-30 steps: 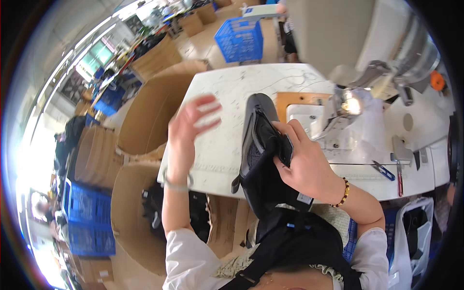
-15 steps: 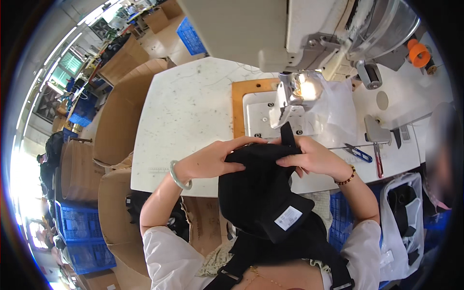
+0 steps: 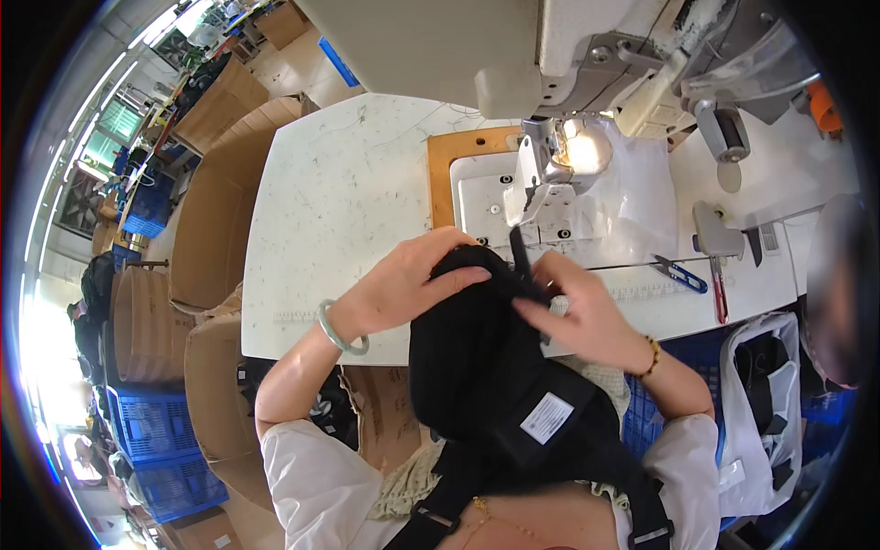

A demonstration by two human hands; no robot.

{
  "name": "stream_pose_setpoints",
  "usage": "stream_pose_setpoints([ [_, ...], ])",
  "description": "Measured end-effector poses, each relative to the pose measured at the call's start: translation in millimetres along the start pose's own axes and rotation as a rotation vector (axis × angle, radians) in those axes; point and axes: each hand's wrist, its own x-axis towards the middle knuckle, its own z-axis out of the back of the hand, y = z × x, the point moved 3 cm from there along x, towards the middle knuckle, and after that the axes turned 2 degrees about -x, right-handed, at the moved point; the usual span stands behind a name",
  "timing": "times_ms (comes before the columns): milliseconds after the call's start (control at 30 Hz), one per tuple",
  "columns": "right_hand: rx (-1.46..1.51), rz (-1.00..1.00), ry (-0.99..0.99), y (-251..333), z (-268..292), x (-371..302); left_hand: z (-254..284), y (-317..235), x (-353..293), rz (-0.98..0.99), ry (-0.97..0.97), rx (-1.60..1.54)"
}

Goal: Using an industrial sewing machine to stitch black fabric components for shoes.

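A black fabric piece [image 3: 458,353] hangs down in front of me, with a narrow strap [image 3: 521,257] standing up from its top edge. My left hand [image 3: 412,280] grips its upper left edge, thumb on the near side and fingers behind. At the upper right edge, my right hand [image 3: 582,312] pinches the fabric beside the strap; some fingertips are hidden or slightly blurred. Low on the black cloth shows a white label [image 3: 547,418]. Just beyond my hands is the sewing machine's needle head [image 3: 541,179], its lamp lit.
On the white table [image 3: 330,202] to the right lie blue thread snips [image 3: 680,275] and a red-handled tool [image 3: 719,291]. Cardboard boxes [image 3: 215,211] stand at the left, with blue crates [image 3: 156,426] beyond. A white bag [image 3: 759,431] with black pieces hangs at right.
My right hand has turned and its fingers have shifted on the fabric near the strap. The strap leans further left, and the fabric's top edge has tilted. My left hand keeps its grip.
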Motion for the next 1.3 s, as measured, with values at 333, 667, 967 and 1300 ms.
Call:
stream_pose_setpoints([
  [333, 0.461, -0.254, 0.015, -44, 36, -26, -4, 2, 1, -0.074, -0.009, -0.007],
  [667, 0.382, -0.362, 0.319, -70, -45, -120, -12, -11, 8, -0.178, -0.009, 0.127],
  [967, 1.074, -0.110, -0.061, -69, -50, -118, -19, -15, -1, -0.157, -0.050, 0.298],
  [1300, 1.258, -0.452, 0.133, -62, -52, -91, -17, -18, -17, -0.401, -0.095, 0.439],
])
